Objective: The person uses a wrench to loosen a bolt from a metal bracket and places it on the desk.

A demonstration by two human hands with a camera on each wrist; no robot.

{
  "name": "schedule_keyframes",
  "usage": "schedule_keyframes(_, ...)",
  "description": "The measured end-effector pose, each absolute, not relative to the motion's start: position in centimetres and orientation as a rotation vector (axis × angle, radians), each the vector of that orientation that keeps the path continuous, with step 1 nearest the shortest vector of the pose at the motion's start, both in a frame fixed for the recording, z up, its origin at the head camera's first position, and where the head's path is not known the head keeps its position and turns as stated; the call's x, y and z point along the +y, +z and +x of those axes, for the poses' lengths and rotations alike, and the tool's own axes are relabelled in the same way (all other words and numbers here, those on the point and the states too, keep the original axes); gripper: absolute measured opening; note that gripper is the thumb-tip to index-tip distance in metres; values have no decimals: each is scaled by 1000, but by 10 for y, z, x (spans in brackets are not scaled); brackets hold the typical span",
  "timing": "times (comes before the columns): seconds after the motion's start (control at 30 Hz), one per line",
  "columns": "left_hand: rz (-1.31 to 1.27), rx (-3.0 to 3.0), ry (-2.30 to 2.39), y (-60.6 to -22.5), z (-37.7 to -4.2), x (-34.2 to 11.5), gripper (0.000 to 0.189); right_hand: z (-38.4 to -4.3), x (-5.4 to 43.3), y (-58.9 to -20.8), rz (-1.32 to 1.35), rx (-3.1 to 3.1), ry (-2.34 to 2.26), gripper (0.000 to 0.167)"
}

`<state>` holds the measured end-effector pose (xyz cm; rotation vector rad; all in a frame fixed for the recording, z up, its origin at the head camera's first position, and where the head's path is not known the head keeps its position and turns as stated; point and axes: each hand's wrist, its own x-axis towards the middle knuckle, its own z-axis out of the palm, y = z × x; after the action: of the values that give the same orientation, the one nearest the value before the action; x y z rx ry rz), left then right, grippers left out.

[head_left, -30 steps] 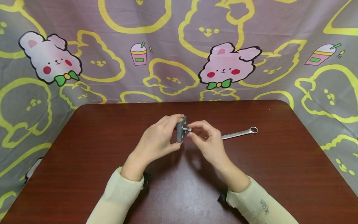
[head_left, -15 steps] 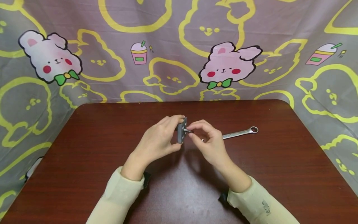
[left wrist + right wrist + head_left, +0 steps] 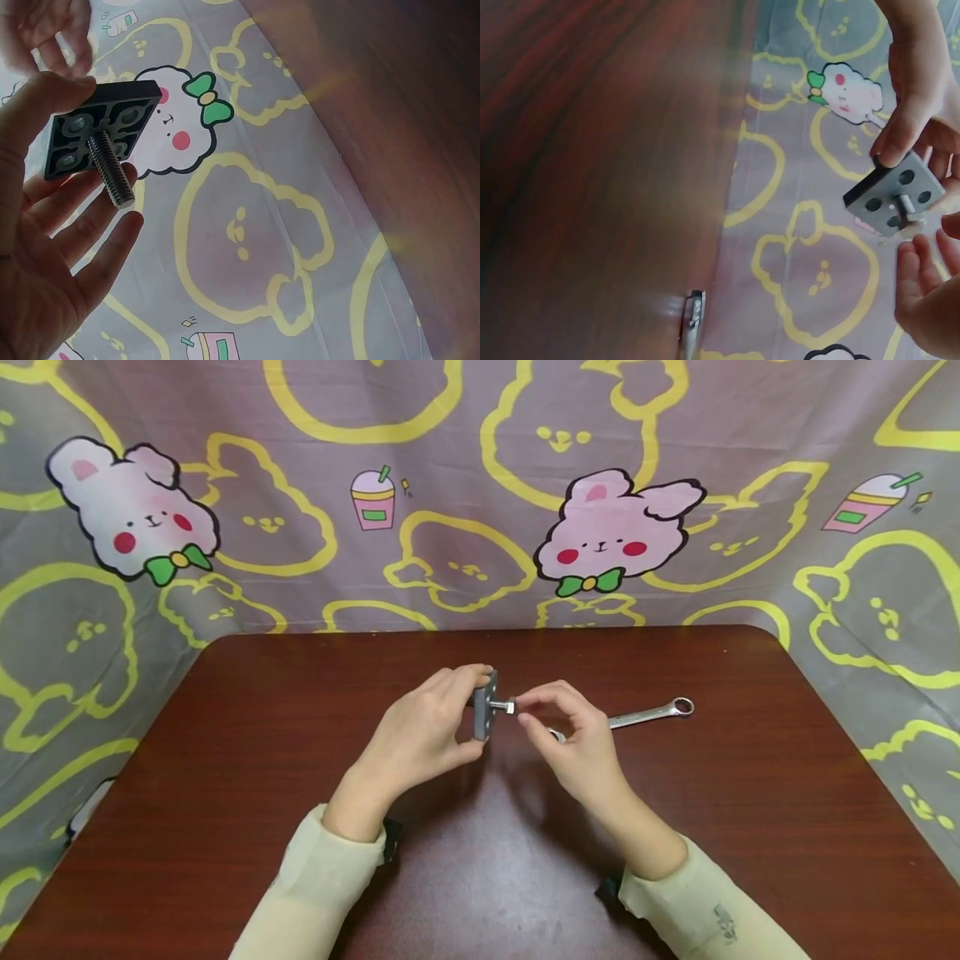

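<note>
Square grey plate stands on edge in your left hand, at twelve o'clock from where you work, lifted off the dark red-brown table. Your left thumb and fingers grasp it by opposite edges from the nine o'clock side, and a threaded shaft runs out of its ribbed face, as the left wrist view shows. At the plate's three o'clock, the shaft on the other face carries a bright hex piece, a nut or a bolt head; which one cannot be told. Your right hand hovers at about four o'clock of the plate, its fingers loosely bent and parted just beside the hex piece, seemingly free of it, though a light touch cannot be ruled out. A wrench lies on the table at one o'clock from you, one end partly behind your right hand.

The likely trouble here is alignment: turn the hex piece at a slant and it could bind on the thread. Holding only the edges, you may let the plate swivel under a twist, and a loose grip could send plate and shaft to the table. If the shaft sits slack in the plate, a sideways nudge might tip or slide it. A wide sweep of your right knuckles towards two o'clock could also knock the wrench
</note>
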<state>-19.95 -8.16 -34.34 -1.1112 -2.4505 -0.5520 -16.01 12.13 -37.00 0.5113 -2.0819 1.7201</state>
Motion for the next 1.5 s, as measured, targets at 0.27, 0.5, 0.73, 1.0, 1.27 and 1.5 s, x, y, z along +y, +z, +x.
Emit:
schedule_keyframes(0.27,-1091,-2402,-546,-339,-199,-81,79,-165,123,-374,413,-2290,1709,33)
schedule_keyframes(0.5,-1090,-2399,-547,-340,-198,-81,81,-167,115,-372,353,-2233,2015,30)
schedule_keyframes(0.73,-1108,-2381,-554,-338,-197,-79,79,-168,113,-366,271,-2124,2148,27)
schedule_keyframes(1.0,-1113,-2390,-545,-336,-196,-78,77,-165,112,-365,315,-2072,2075,25)
schedule_keyframes(1.27,-1119,-2392,-542,-335,-197,-78,76,-165,108,-363,352,-2014,1961,21)
schedule_keyframes(1.5,-1136,-2416,-583,-333,-197,-78,80,-163,106,-361,415,-2018,1863,34)
